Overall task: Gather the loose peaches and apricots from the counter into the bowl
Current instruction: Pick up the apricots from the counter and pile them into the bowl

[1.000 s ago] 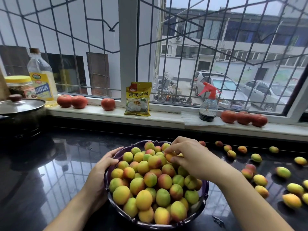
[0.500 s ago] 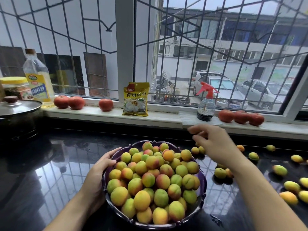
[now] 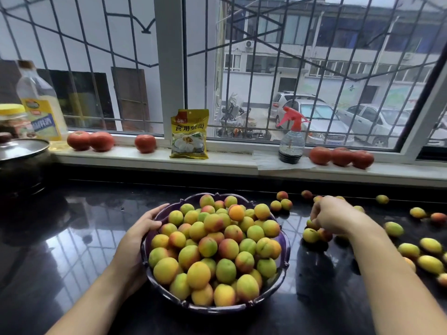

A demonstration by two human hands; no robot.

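Observation:
A purple bowl (image 3: 286, 240) heaped with yellow, green and red-blushed peaches and apricots sits on the black counter in front of me. My left hand (image 3: 135, 240) grips the bowl's left rim, thumb over the edge. To the right of the bowl, my right hand (image 3: 331, 213) is down on the counter, its fingers curled over a small fruit (image 3: 312, 224) that they partly hide. Two more loose fruits (image 3: 310, 235) lie just under that hand. Several others are scattered further right (image 3: 408, 250) and behind the bowl (image 3: 280, 205).
On the window sill stand tomatoes (image 3: 89, 140) at left and more tomatoes (image 3: 341, 156) at right, a yellow packet (image 3: 189, 134) and a spray bottle (image 3: 291, 141). An oil bottle (image 3: 41, 110), a jar (image 3: 13, 119) and a lidded pot (image 3: 21, 151) fill the far left.
My right hand left the top of the fruit pile, swung right over the counter and came down onto the loose fruit beside the bowl. My left hand stayed on the rim.

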